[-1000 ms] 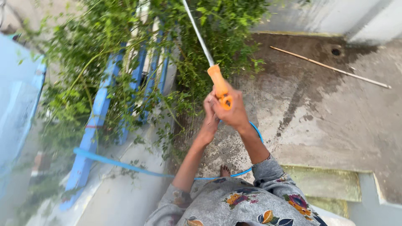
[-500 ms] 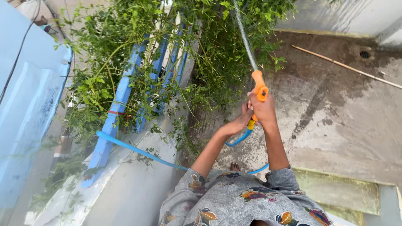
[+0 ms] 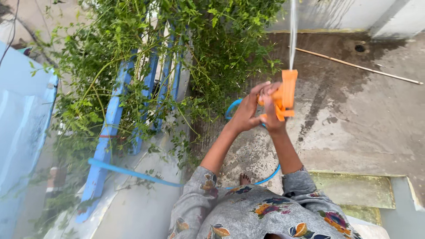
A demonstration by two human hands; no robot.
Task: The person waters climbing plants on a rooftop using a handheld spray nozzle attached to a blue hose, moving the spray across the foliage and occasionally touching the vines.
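Two hands: both raised together in front of the person, wrapped about one orange spray nozzle [image 3: 285, 94].
Left hand [image 3: 247, 110]: fingers curled round the near side of the nozzle's grip, thumb up, closed on it.
Right hand [image 3: 271, 116]: clamped on the grip from the other side, fingers folded tight, touching the left.
Nozzle: held upright above the concrete floor [image 3: 354, 110], its mouth pointing up and away; a thin jet of water [image 3: 292, 35] leaves it straight toward the top of the view.
Hose [image 3: 133, 173]: blue, looping behind the hands, running down past a bare foot [image 3: 245, 179] and off to the left over the pale ledge [image 3: 133, 208].
Plants [image 3: 177, 53]: a leafy green tangle just left of the hands, climbing through a blue railing [image 3: 110, 128].
Floor: damp, dark patches near the wall.
Stick [image 3: 358, 66]: a long thin pole lying well apart, near a small drain [image 3: 360, 48].
Clothing: grey flowered sleeves [image 3: 265, 212] at the bottom edge.
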